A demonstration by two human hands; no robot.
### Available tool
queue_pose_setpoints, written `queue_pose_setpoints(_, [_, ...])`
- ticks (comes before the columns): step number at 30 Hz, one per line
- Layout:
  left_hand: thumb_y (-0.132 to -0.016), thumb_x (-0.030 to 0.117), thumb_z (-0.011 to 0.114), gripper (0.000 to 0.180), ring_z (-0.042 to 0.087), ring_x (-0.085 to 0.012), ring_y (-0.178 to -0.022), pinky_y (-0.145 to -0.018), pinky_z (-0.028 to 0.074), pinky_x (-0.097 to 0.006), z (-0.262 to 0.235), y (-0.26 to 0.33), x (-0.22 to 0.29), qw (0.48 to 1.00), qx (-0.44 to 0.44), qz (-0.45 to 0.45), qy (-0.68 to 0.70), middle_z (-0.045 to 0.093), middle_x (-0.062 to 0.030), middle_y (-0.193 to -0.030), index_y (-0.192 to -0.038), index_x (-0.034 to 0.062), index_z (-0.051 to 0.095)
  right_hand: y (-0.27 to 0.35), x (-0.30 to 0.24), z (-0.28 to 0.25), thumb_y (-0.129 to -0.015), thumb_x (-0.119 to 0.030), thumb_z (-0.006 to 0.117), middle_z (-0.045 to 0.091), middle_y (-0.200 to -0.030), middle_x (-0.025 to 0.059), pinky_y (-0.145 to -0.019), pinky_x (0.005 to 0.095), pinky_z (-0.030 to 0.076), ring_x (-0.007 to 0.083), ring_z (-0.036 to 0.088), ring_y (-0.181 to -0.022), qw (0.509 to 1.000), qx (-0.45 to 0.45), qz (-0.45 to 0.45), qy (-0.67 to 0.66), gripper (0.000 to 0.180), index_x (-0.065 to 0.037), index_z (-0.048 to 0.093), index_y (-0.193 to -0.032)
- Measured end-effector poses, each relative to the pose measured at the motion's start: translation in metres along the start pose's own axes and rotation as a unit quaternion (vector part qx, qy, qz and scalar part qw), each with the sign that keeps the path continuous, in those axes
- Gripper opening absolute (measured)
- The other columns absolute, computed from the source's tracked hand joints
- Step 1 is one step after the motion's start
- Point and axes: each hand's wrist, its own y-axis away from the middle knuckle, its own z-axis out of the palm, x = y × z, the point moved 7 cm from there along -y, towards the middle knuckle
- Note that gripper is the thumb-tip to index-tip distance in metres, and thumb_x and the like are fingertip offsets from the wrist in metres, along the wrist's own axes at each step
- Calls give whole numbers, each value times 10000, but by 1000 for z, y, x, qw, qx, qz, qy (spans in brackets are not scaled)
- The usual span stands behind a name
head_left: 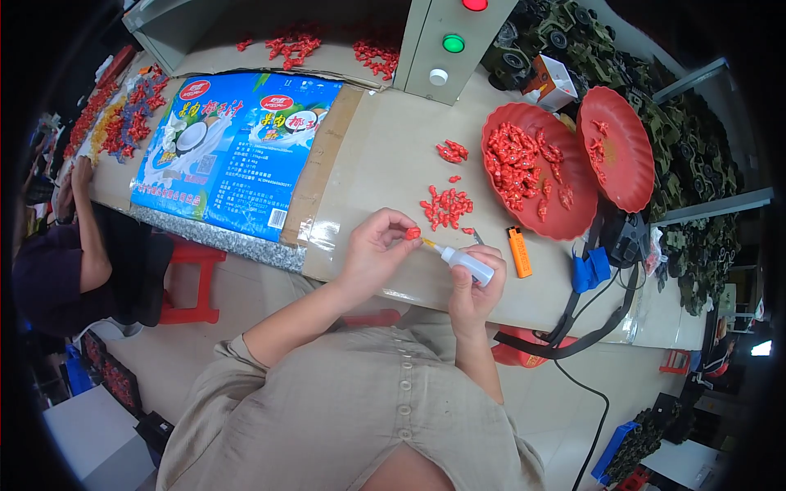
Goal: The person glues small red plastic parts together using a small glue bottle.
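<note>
My left hand (372, 252) pinches a small red plastic piece (413, 234) between thumb and fingertips, above the table's near edge. In my right hand (473, 299) is a small white squeeze bottle (470, 266), tilted so its thin yellowish nozzle meets or nearly meets the red piece; I cannot tell whether they touch. Just beyond my hands lies a loose pile of small red pieces (446, 208), with a smaller cluster of red parts (451, 151) farther back. To the right, a red scalloped bowl (577, 217) holds many red figure-like parts.
A second red bowl (634, 155) overlaps the first. An orange lighter (519, 252) lies near my right hand, with black straps and cable (606, 331) beyond. Blue printed cardboard (237, 155) covers the table's left. A grey machine housing (446, 69) stands behind. Another person (61, 262) works far left.
</note>
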Motion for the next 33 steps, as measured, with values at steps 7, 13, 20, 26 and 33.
queue_pose_setpoints(7, [-736,-95,544,186,527,-98,-812,-731,456,-214,0,0,0,1000,6,-6,8,508,-42,-866,-888,-12,477,0,2,2,-780,-141,583,467,-903,108,-598,201,371,106,451,-712,1000,-1,10,-16,257,-12,421,-932])
queue_pose_setpoints(13, [-741,-91,545,201,517,-89,-817,-746,446,-207,1,0,4,1000,-16,-14,17,511,-39,-872,-909,-8,471,-3,5,1,-792,-186,570,462,-897,101,-579,208,391,110,471,-670,998,17,32,-55,271,-17,411,-934])
queue_pose_setpoints(20, [-802,8,510,171,483,-71,-845,-754,409,-212,0,-4,6,994,-66,-63,65,521,-25,-905,-973,14,498,-7,17,-5,-802,-228,563,468,-892,92,-537,228,381,128,477,-631,963,80,106,-235,263,-40,424,-921])
queue_pose_setpoints(26, [-893,191,371,263,430,-81,-750,-716,374,-208,3,-3,6,983,-154,-96,-19,504,-15,-871,-988,-5,519,-12,8,-2,-797,-225,569,464,-883,96,-542,228,384,126,466,-631,966,52,90,-239,264,-37,426,-914])
queue_pose_setpoints(33, [-899,215,351,276,436,-92,-764,-707,372,-216,3,-2,9,971,-217,-88,-56,493,-26,-846,-951,12,531,-13,1,-2,-787,-135,567,455,-880,99,-576,220,414,120,479,-662,982,-2,69,-175,228,-17,414,-909])
